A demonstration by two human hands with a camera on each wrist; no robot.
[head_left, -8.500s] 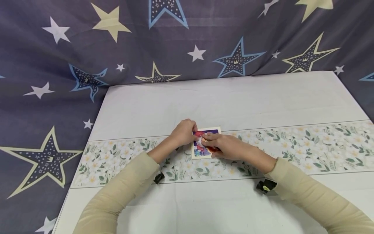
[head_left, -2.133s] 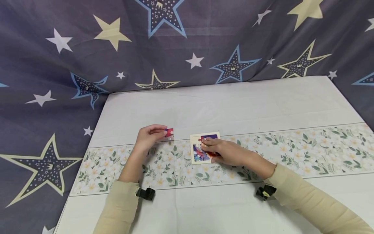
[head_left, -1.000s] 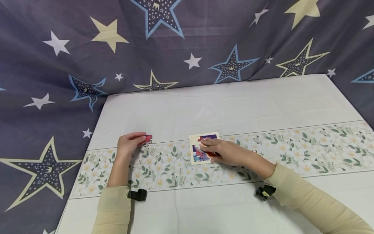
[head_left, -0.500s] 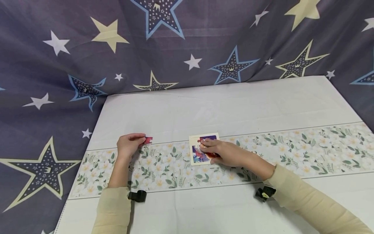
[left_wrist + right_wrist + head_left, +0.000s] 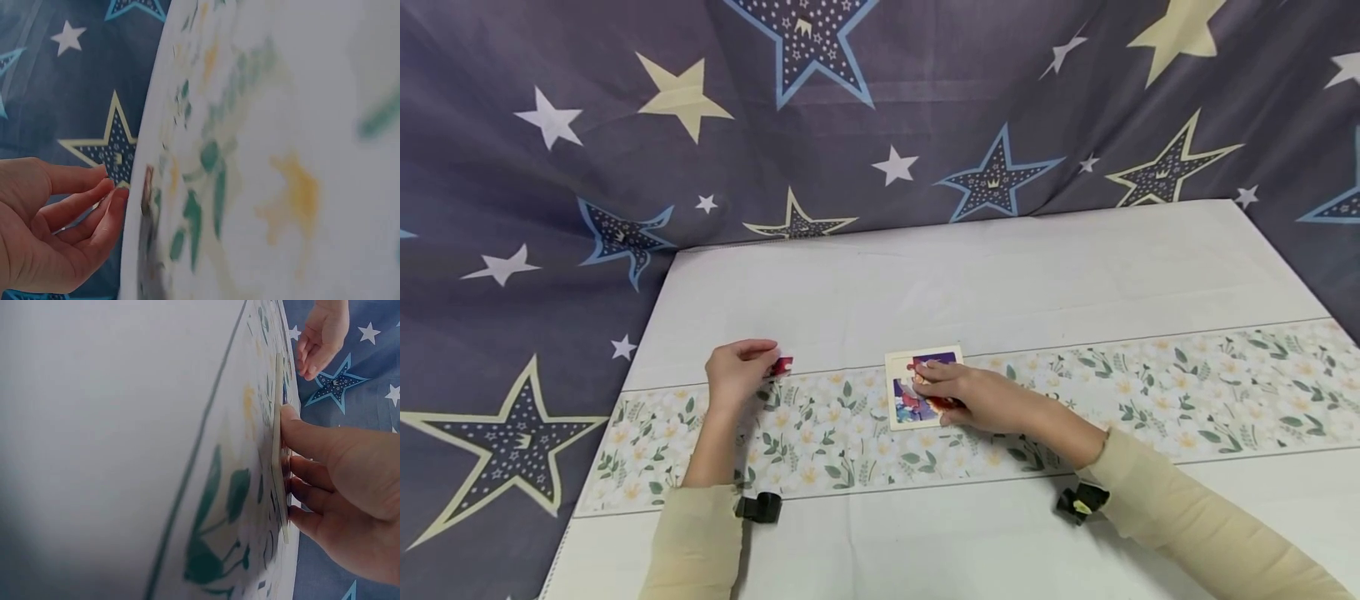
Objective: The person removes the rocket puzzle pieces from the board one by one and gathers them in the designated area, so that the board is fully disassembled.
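In the head view a small jigsaw puzzle board (image 5: 898, 363) with a cream frame lies on the floral strip, its upper left corner showing a bare gap beside the colourful pieces. My right hand (image 5: 981, 396) rests on the board's right half, fingertips pressing the picture. The right wrist view shows the thumb and fingertips against the thin board (image 5: 277, 450). Off to the left, a red and purple jigsaw piece (image 5: 784, 366) lies near the strip's back line. My left hand (image 5: 735, 371) is just beside it, its fingers loosely bent and apart from the piece (image 5: 147, 190) in the left wrist view.
A white table cover (image 5: 1000, 275) with a flowered band runs across the view. A dark star-patterned cloth (image 5: 880, 100) hangs behind and on the left side. Black wrist cameras (image 5: 760, 507) sit at both cuffs.
The left hand took the red piece out of the board's upper left corner, carried it left, set it down and let go. The right hand has stayed on the board.
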